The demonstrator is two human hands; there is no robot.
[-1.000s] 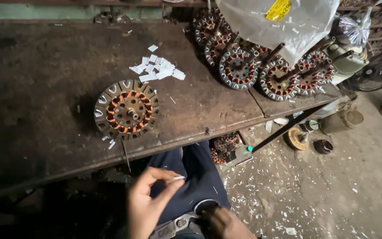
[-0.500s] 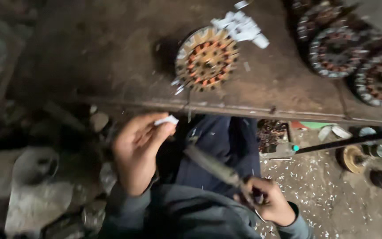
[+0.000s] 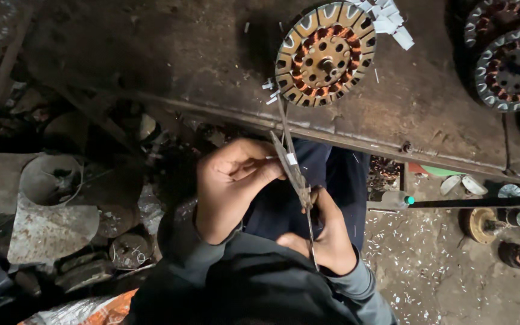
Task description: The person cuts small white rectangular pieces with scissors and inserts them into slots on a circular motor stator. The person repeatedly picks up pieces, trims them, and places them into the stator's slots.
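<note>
Closest in, the right hand (image 3: 326,241) is wrapped around the handles of a pair of long, thin metal scissors (image 3: 293,174), fingers curled shut on them, blades angled up and away toward the bench. Just to the left, the left hand (image 3: 230,186) brings thumb and forefinger together, pinching a small white paper strip (image 3: 291,159) right against the blades. Those fingertips sit touching the cutting edge, so a quick snip risks a nick, and the tiny strip looks easy to drop among the white scraps littering the floor (image 3: 428,277) to the right.

Further out, at the near edge of the dark, worn metal tabletop (image 3: 170,60), lies the round stator with copper windings and slotted steel rim (image 3: 325,53). The scissor tips point almost at it, close to its near rim; a slip forward could scratch the windings. Beyond it, a heap of white paper strips (image 3: 386,21) lies by its far rim, and more wound stators (image 3: 510,66) are stacked far right.
</note>
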